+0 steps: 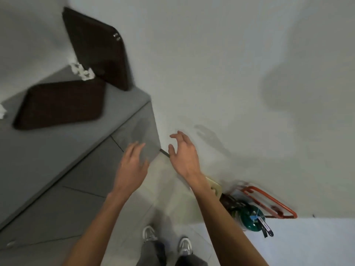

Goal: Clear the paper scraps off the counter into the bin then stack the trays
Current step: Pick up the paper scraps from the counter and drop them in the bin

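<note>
My fingers [138,148] spread apart, both hands empty beside the counter [48,160]. Crumpled paper scraps [82,71] lie between the flat tray [59,104] and the wall-leaning tray [96,48]: light, soft, probably best pinched whole.

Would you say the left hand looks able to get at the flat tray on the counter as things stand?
Probably yes. The left hand is open and empty, the flat tray lies uncovered on the counter, and nothing stands between them, though it needs a reach forward.
</note>
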Demonstrator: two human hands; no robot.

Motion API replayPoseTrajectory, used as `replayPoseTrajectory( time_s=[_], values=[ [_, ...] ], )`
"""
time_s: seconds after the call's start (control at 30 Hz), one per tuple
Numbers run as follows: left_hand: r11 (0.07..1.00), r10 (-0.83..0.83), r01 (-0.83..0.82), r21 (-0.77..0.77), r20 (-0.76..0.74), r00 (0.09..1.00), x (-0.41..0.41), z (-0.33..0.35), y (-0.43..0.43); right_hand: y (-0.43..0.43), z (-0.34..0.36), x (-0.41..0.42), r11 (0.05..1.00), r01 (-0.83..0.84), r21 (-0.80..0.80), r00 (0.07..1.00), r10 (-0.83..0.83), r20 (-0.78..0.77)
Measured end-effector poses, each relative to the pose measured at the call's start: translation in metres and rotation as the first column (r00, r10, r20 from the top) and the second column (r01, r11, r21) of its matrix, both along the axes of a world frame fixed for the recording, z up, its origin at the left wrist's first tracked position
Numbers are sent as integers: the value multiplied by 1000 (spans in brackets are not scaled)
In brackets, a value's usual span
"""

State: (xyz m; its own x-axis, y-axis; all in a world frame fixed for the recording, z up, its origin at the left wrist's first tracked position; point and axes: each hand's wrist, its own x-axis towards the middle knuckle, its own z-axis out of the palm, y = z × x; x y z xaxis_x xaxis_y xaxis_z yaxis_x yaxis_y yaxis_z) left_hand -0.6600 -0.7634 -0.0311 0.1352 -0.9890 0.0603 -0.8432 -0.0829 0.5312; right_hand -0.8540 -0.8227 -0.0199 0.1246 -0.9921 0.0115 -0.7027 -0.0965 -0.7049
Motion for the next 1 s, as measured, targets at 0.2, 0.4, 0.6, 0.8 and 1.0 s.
replayPoseTrajectory(
  time_s=[0.2, 0.4, 0.6, 0.8, 1.0],
  values=[
    [959, 232, -236, -155, -45, 972, 129, 81, 65, 16, 78, 113, 972, -194, -132, 980, 198, 20],
    [869, 452, -452, -200, -52, 891, 259, 121, 134, 39, 113, 251, 908, -365, -205, 923, 382, 47],
    [800, 557, -546, -249, -29, 830, 373, 143, 189, 69, 132, 382, 850, -467, -244, 865, 497, 74],
    [762, 608, -599, -245, -44, 792, 449, 141, 203, 85, 138, 479, 800, -544, -251, 817, 574, 60],
    [750, 630, -634, -191, -87, 771, 495, 123, 168, 58, 127, 546, 758, -618, -211, 774, 634, 10]
  ],
)
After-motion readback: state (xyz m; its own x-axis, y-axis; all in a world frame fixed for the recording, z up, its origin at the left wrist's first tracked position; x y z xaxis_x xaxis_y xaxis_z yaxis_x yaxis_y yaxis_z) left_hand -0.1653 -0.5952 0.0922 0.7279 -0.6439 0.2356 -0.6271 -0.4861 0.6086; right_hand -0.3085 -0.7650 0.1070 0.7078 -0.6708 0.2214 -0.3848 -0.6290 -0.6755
